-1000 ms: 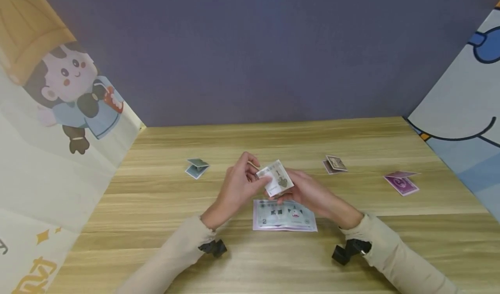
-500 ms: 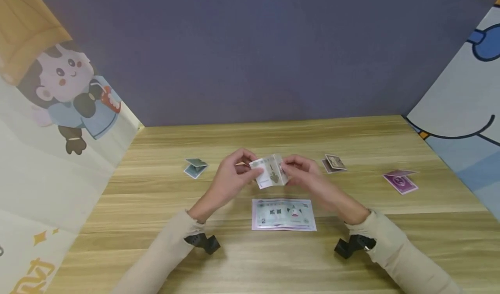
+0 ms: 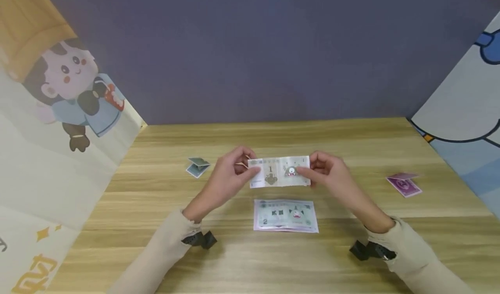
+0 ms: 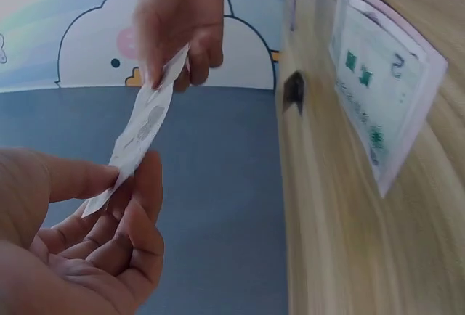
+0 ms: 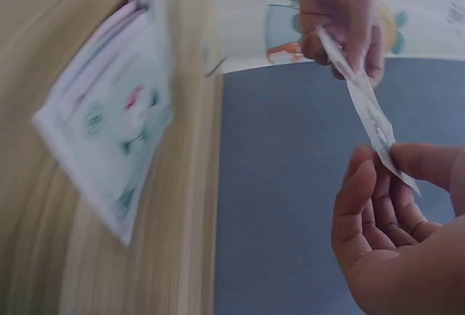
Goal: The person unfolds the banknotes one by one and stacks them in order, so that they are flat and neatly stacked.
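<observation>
A pale play-money banknote [image 3: 280, 177] printed with a 1 is stretched flat between both hands, held up above the table. My left hand [image 3: 223, 177] pinches its left end, thumb [image 4: 87, 181] on the printed face and fingers behind. At the other end my right hand [image 3: 335, 177] pinches it the same way. A crease runs down the note's middle. Just in front of it, on the table, lies a stack of unfolded notes [image 3: 287, 216] with a green 2 note on top and pinkish edges showing beneath. Both wrist views show the note edge-on.
On the wooden table [image 3: 218, 259] a folded green note [image 3: 197, 168] stands half open at the left. A folded purple note [image 3: 404, 185] lies at the right. In the left wrist view a dark folded note [image 4: 293, 91] shows; the right hand hides it in the head view.
The note with the 1 was folded in half; it has been opened out to full length. My right hand has moved right with its end, while the left has shifted slightly left.
</observation>
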`<state>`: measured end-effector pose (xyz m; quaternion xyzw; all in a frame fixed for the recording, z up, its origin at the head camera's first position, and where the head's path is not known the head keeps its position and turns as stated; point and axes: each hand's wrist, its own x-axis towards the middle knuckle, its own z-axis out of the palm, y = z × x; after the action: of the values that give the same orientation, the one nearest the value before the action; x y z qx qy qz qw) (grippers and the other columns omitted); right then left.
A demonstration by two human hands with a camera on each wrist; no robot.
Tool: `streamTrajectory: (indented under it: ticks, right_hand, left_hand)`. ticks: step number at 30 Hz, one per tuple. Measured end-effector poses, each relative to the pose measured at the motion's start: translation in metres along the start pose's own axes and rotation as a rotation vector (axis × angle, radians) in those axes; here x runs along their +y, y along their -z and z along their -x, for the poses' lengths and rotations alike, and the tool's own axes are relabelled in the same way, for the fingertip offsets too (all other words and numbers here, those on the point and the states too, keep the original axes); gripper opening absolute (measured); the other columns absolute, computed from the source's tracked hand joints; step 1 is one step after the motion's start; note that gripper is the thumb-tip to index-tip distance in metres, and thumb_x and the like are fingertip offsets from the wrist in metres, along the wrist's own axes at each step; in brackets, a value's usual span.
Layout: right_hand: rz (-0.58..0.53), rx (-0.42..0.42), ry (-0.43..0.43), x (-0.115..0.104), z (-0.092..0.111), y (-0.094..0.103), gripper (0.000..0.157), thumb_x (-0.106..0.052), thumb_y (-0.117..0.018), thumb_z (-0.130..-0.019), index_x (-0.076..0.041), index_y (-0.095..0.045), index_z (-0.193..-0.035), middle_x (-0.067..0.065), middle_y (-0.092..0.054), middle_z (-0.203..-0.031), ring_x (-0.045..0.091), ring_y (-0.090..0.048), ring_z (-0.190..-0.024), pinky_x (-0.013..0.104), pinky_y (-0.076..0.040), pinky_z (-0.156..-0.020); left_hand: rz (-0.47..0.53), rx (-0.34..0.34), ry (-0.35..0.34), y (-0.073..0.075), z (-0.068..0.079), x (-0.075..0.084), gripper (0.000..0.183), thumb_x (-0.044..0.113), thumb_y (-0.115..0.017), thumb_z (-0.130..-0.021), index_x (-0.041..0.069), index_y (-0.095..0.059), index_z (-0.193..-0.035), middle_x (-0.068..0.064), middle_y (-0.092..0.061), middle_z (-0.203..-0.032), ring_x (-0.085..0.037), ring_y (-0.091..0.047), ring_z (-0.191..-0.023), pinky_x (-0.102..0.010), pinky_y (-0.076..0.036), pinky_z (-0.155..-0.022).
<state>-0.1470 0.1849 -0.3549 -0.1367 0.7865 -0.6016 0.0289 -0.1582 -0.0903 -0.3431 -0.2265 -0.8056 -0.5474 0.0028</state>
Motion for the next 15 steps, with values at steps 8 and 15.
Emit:
streamTrajectory:
  ticks: [8,15]
  right_hand:
    - [0.194,-0.055,-0.010,0.002,0.020,-0.002,0.026,-0.016,-0.078,-0.087,-0.003,-0.057,-0.081,0.008,-0.064,-0.067,0.024,-0.063,-0.055,0.035,-0.055,-0.051]
    - [0.195,-0.213,-0.103,0.005,0.021,0.001,0.022,-0.012,-0.075,-0.088,0.003,-0.062,-0.096,0.009,-0.067,-0.069,0.035,-0.066,-0.060,0.044,-0.059,-0.057]
  left_hand:
    - [-0.102,-0.110,-0.038,-0.005,0.017,-0.007,0.017,0.004,-0.073,-0.089,0.006,-0.062,-0.102,-0.003,-0.061,-0.074,-0.021,-0.061,-0.059,-0.026,-0.051,-0.050]
    - [-0.057,-0.234,0.052,-0.008,0.020,-0.017,0.019,-0.002,-0.073,-0.087,0.004,-0.061,-0.101,-0.004,-0.062,-0.073,-0.034,-0.064,-0.065,-0.038,-0.057,-0.055]
